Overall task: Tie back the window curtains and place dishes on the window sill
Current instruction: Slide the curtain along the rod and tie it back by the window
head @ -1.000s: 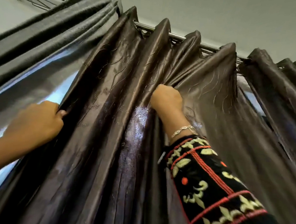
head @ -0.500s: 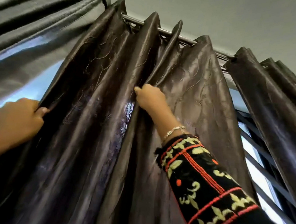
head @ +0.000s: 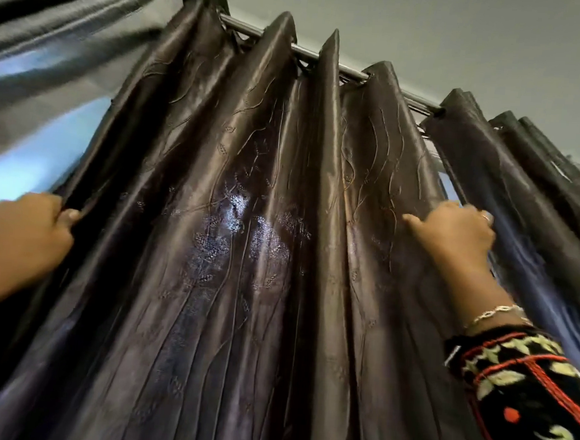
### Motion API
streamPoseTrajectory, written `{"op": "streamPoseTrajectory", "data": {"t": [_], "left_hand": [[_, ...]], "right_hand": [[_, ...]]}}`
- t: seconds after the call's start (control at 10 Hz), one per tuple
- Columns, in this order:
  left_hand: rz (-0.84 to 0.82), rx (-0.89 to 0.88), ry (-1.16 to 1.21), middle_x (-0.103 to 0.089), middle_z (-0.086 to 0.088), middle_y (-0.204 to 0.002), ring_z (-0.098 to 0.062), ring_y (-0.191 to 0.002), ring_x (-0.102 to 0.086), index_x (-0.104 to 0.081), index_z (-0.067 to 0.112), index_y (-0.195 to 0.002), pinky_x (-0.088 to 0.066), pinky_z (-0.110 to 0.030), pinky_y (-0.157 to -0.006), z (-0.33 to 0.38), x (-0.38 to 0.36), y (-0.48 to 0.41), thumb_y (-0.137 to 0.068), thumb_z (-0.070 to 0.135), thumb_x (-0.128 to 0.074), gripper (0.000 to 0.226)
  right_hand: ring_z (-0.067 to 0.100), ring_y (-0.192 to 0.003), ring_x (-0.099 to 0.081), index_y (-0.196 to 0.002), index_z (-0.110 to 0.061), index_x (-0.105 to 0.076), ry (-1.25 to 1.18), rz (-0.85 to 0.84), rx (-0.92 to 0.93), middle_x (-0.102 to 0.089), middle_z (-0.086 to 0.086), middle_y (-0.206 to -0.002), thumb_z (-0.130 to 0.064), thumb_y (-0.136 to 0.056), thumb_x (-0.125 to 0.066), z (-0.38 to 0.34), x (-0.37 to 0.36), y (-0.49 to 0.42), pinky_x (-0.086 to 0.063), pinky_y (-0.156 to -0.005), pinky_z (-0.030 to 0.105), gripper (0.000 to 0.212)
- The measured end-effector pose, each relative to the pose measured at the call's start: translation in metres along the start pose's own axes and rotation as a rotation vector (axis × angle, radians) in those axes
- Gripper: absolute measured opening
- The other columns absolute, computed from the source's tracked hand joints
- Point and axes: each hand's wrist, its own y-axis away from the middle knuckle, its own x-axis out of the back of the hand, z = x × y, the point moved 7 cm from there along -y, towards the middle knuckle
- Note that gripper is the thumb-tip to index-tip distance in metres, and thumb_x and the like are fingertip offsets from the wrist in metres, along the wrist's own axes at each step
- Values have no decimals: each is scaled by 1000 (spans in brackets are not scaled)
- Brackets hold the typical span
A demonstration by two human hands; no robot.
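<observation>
A dark brown glossy curtain (head: 245,251) with embroidered vines hangs in deep folds from a metal rod (head: 353,73) and fills the middle of the view. My left hand (head: 15,245) grips the curtain's left edge, thumb over the fabric. At the curtain's right edge my right hand (head: 452,231) has its fingers curled around the outermost fold. A second dark curtain panel (head: 524,188) hangs further right on the same rod. No dishes or window sill are in view.
A grey curtain (head: 72,26) drapes across the upper left, with bright window glass (head: 28,160) below it. A strip of window light (head: 547,306) shows between the two dark panels. Above is the pale ceiling (head: 466,36).
My right hand has left the middle fold and moved right to the curtain's right edge. The view has shifted so the curtain sits centred. The left hand keeps its grip.
</observation>
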Motion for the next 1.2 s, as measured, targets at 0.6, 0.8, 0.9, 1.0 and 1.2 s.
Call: {"op": "streamPoseTrajectory", "data": {"t": [0.6, 0.8, 0.9, 1.0, 1.2], "left_hand": [[83, 104, 142, -53, -20, -61, -42, -65, -56, -45, 15, -58, -49, -50, -67, 43, 84, 33, -89, 14, -51, 31], [29, 52, 109, -54, -21, -65, -42, -70, -57, -43, 15, -57, -47, -44, -66, 35, 98, 30, -90, 15, -50, 33], [33, 47, 94, -59, -28, -76, -44, -76, -57, -44, 15, -59, -38, -38, -61, 33, 103, 31, -90, 18, -50, 32], [29, 32, 99, -60, -29, -80, -44, -79, -57, -52, 7, -67, -35, -36, -61, 33, 105, 31, -91, 19, -49, 27], [0, 3, 143, -60, -30, -82, -44, -82, -56, -58, -4, -77, -34, -37, -63, 43, 110, 31, -92, 16, -48, 27]], "right_hand": [[38, -112, -51, -116, 0, -57, -675, -205, 224, -55, 25, -123, -17, -97, -33, -156, 4, 49, -42, -86, 34, 35], [37, -117, -50, -122, -4, -55, -674, -224, 319, -54, 22, -127, -14, -95, -33, -232, 18, 78, -40, -91, 35, 36], [35, -117, -51, -122, -7, -56, -610, -201, 403, -55, 18, -128, -13, -95, -32, -274, 28, 85, -42, -91, 34, 37], [36, -116, -52, -121, -7, -56, -572, -197, 450, -56, 18, -127, -14, -94, -32, -294, 31, 89, -42, -90, 35, 36], [37, -110, -54, -115, -5, -57, -471, -191, 488, -58, 20, -121, -12, -92, -35, -278, 26, 89, -43, -86, 36, 32]]}}
